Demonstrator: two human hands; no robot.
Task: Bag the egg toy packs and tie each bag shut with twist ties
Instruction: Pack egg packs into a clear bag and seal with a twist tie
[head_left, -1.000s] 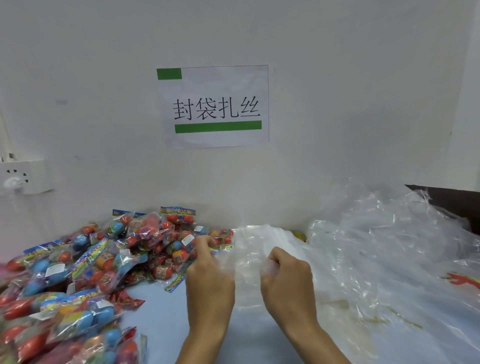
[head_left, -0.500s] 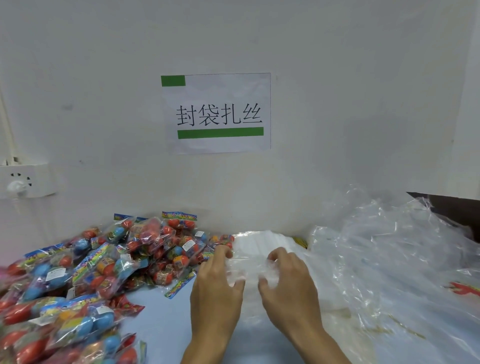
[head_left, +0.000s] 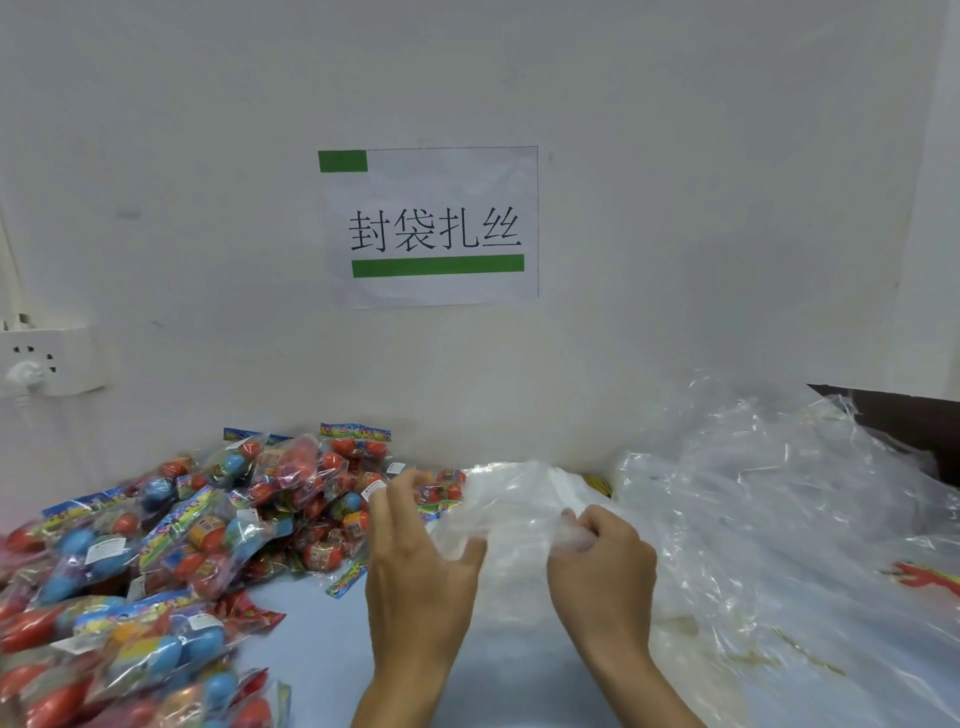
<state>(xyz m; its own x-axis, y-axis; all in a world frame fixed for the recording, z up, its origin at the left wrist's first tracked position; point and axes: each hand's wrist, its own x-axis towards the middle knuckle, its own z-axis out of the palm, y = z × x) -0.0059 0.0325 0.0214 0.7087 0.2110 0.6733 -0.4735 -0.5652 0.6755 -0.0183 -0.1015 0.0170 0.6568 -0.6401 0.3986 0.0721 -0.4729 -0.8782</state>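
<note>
We work a clear bag at the middle of the table, backs of both hands toward us. Our left hand pinches its left edge, thumb against blurred fingers; our right hand curls tight on its right edge. Egg toy packs pile up left, partly cut off. Loose plastic heaps right, hiding the table there.
</note>
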